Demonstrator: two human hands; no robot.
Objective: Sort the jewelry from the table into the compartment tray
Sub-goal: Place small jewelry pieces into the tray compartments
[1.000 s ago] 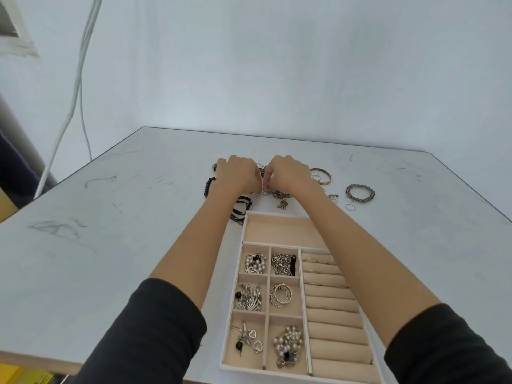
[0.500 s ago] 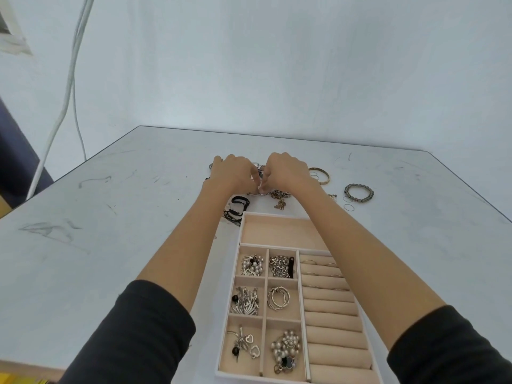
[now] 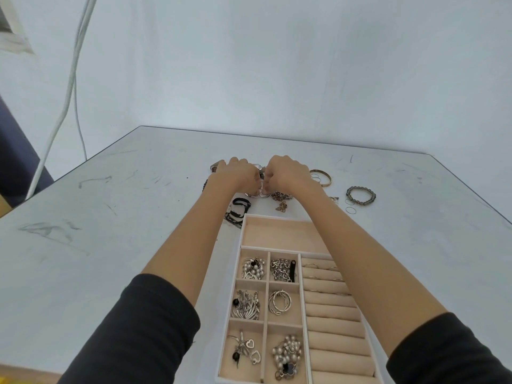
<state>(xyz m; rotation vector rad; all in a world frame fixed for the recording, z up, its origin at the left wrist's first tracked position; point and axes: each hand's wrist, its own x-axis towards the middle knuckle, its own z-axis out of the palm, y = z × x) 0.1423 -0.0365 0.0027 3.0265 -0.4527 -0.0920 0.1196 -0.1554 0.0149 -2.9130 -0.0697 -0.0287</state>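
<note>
Pale wall stands behind a scuffed grey table (image 3: 133, 217), with a white cable (image 3: 72, 87) hanging at the far left. A compartment tray (image 3: 240, 239) lies near, its small left cells filled with silver and pearl pieces and thin rings set in the ring rolls (image 3: 332, 314) on its right. Just beyond the tray's far edge, the left hand (image 3: 237, 176) and right hand (image 3: 286, 172) meet knuckle to knuckle, fingers curled inward and pinching a silver piece (image 3: 258, 193) between them, low over the table. Black cord bracelets (image 3: 237, 211) lie left of it and a gold chain (image 3: 281, 201) beside it. A gold bangle (image 3: 323, 177) and a beaded bracelet (image 3: 361, 195) lie further right.
</note>
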